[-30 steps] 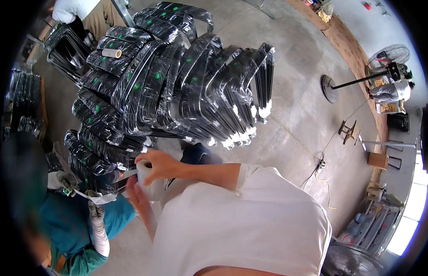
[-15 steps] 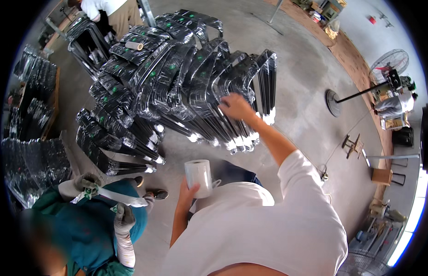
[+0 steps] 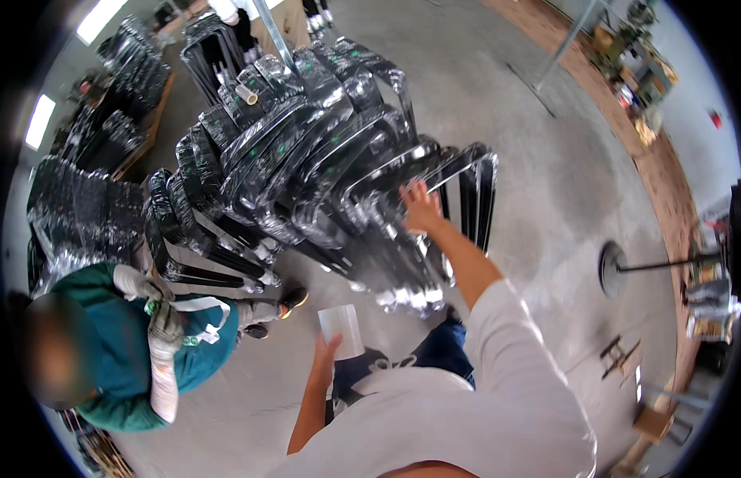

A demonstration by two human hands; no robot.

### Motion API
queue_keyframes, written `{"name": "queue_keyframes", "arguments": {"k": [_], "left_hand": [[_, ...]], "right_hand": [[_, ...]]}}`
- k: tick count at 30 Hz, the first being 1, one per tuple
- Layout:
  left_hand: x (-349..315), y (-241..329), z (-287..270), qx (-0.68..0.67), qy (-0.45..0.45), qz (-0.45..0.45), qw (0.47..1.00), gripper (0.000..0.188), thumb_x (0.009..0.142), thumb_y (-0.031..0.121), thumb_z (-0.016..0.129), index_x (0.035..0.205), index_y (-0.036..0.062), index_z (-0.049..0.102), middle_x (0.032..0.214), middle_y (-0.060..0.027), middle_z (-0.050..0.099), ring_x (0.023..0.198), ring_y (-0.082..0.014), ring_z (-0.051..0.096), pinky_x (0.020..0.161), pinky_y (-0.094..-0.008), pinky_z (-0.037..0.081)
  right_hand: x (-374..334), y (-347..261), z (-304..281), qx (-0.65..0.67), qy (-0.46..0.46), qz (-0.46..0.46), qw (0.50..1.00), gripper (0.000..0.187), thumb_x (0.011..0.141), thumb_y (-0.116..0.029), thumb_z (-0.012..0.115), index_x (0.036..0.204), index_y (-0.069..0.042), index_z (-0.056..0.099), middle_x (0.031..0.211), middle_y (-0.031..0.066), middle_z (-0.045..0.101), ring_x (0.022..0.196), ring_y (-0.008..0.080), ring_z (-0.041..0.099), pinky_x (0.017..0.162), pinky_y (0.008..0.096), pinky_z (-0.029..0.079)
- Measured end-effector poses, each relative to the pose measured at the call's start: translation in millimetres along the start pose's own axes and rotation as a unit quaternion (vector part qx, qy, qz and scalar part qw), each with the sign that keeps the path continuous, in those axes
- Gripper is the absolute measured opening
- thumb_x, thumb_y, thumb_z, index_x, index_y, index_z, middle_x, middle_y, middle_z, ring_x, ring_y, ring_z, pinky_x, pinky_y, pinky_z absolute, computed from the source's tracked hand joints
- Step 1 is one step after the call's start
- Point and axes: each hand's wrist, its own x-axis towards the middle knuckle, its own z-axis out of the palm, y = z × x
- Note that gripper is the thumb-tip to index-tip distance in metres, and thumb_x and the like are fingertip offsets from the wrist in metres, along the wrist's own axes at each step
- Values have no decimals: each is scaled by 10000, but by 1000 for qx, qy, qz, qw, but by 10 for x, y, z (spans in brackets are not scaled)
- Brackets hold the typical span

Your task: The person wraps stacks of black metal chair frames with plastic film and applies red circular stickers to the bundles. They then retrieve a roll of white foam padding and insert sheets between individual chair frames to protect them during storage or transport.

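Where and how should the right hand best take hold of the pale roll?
Probably around the bare right side of the pale roll, coming from the right with a curved palm. The roll is a cylinder held near upright, slightly tilted, and the left hand covers its lower left. The right hand is at the black wrapped frames, farther from the body.

The grey floor (image 3: 537, 199) carries wrapped black frames (image 3: 310, 163) and a round stand base (image 3: 611, 269).

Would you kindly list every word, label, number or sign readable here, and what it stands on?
None can be read.
Green labels on the wrapped black frames: too blurred.
Green marks by the co-worker's gloved hands: too small.
Roll in the left hand: no print visible.
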Motion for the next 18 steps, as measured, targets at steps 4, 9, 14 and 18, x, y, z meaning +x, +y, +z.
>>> {"name": "queue_keyframes", "arguments": {"k": [4, 9, 14, 18], "left_hand": [[45, -264, 1183, -98, 5, -72, 993, 586, 799, 457, 526, 1187, 32, 420, 1040, -68, 544, 941, -169, 553, 811, -313, 446], [-93, -141, 2178, -80, -30, -107, 991, 525, 814, 396, 539, 1193, 47, 435, 1055, -74, 535, 947, -158, 535, 798, -323, 458], [-116, -164, 2622, 107, -81, 80, 988, 528, 749, 333, 636, 1109, -23, 484, 1046, -139, 536, 948, -227, 534, 819, -331, 415], [-226, -198, 2859, 278, -28, 158, 947, 550, 696, 320, 675, 1097, -2, 481, 1051, -198, 497, 974, -339, 484, 876, -391, 366]], "right_hand": [[-319, 681, 194, 295, -28, -194, 935, 580, 784, -264, 527, 1294, -55, 347, 1347, 191, 295, 1270, 308, 243, 1017, 375, 252], [-1626, 1308, 848, 355, -159, -153, 909, 389, 895, -344, 399, 987, -15, 585, 862, 146, 609, 837, 265, 575, 751, 353, 447], [-2597, 1204, 313, 789, -253, 120, 547, 487, 885, -385, 446, 1272, -112, 332, 1062, 69, 519, 920, 169, 546, 767, 313, 460], [-2888, 984, 253, 805, -21, 107, 583, 717, 769, -281, 659, 1296, -40, 238, 1017, 92, 485, 883, 160, 510, 656, 273, 463]]}}
